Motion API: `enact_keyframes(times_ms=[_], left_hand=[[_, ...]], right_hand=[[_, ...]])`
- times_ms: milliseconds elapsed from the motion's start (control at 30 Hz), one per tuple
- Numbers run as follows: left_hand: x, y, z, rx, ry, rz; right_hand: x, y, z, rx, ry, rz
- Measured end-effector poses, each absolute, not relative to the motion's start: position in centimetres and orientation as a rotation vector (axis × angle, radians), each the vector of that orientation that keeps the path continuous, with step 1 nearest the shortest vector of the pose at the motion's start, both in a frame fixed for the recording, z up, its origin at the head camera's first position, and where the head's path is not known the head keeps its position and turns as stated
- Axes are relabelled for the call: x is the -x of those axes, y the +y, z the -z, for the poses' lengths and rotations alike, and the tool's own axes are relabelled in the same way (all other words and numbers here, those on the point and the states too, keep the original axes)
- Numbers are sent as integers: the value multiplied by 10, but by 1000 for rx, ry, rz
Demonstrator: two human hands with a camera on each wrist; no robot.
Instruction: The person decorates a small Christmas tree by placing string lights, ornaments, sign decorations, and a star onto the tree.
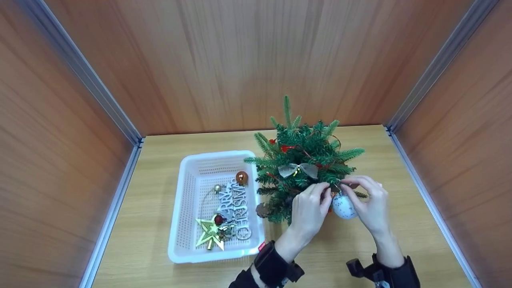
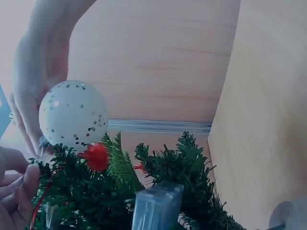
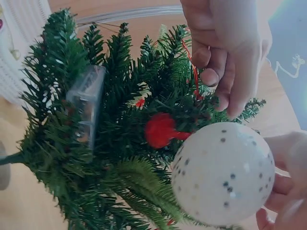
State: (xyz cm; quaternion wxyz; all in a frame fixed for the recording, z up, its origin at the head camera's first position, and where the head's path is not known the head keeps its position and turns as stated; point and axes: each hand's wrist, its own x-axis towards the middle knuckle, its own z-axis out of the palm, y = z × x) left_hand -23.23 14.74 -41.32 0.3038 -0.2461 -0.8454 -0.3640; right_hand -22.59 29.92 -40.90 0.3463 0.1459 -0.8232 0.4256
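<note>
A small artificial Christmas tree (image 1: pixel 304 148) stands at centre right, with a silver bow (image 1: pixel 298 170) on its front. From its right lower side hangs a white speckled bauble (image 1: pixel 345 206). My right hand (image 1: pixel 372 204) pinches the bauble's top, where its hanger meets the branch. My left hand (image 1: pixel 310 208) is just left of it, thumb and fingertips pinching the branch tip. In the left wrist view, both hands' fingertips meet close together at the bauble's top (image 2: pixel 74 115). A red ornament (image 3: pixel 160 130) sits beside the bauble (image 3: pixel 223 175) in the right wrist view.
Left of the tree is a white plastic basket (image 1: pixel 176 224). Inside lie a gold star (image 1: pixel 210 232), silver Merry Christmas lettering (image 1: pixel 240 210), a copper bauble (image 1: pixel 241 178) and smaller ornaments. A clear plastic box (image 3: pixel 88 105) sits among the branches. Wood-grain panels (image 1: pixel 280 60) enclose the table.
</note>
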Motion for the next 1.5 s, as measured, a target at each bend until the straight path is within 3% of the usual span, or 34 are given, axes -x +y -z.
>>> enact_keyframes(times_ms=[367, 667, 1033, 1500], left_hand=[[219, 119, 417, 646, -2057, 913], [229, 111, 420, 606, -2098, 877], [247, 84, 412, 553, -2167, 1033], [306, 36, 394, 683, -2344, 1260]], right_hand=[[214, 323, 435, -6, -2114, -1162], [196, 308, 428, 19, -2186, -1214], [172, 290, 449, -235, -2082, -1303], [172, 221, 453, -531, -1973, -1412]])
